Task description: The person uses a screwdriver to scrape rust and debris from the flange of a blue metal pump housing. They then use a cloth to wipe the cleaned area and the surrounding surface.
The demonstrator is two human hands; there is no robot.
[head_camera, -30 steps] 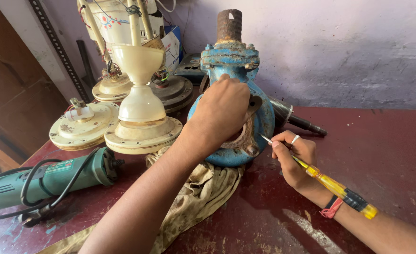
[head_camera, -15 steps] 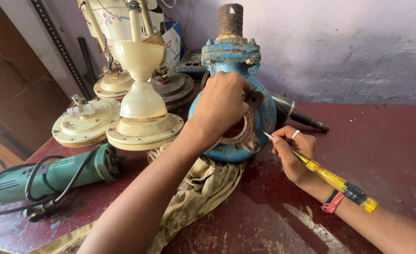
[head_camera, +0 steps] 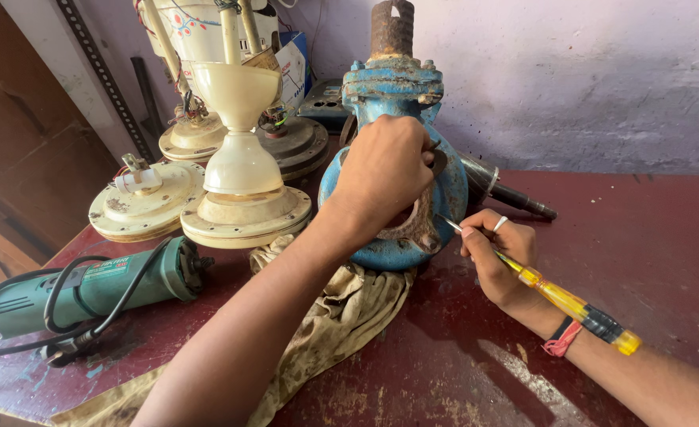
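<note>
The blue pump body (head_camera: 401, 202) stands upright on a dirty cloth (head_camera: 341, 316) near the back of the dark red table (head_camera: 642, 253), with a rusty pipe stub (head_camera: 390, 30) on top and a steel shaft (head_camera: 503, 190) projecting from behind it to the right. A rusted flange (head_camera: 416, 225) on its front face is the working area.

The left hand (head_camera: 381, 178) is closed over the upper front of the pump body, gripping it above the flange. The right hand (head_camera: 496, 253) is closed around a yellow-handled screwdriver (head_camera: 555, 296), held like a pen; the blade tip meets the right edge of the flange, just below the left hand.

Risks, as judged from this position:
- The tip can slip off the rusted edge. The left-hand fingers lie close above the blade line and could be struck.
- The pump body rests on loose cloth only. Side force from the blade could rock or shift it.
- Prying could bend the thin blade.

Left of the pump stand cream fan motors (head_camera: 238, 198) and a green angle grinder (head_camera: 96, 289).
</note>
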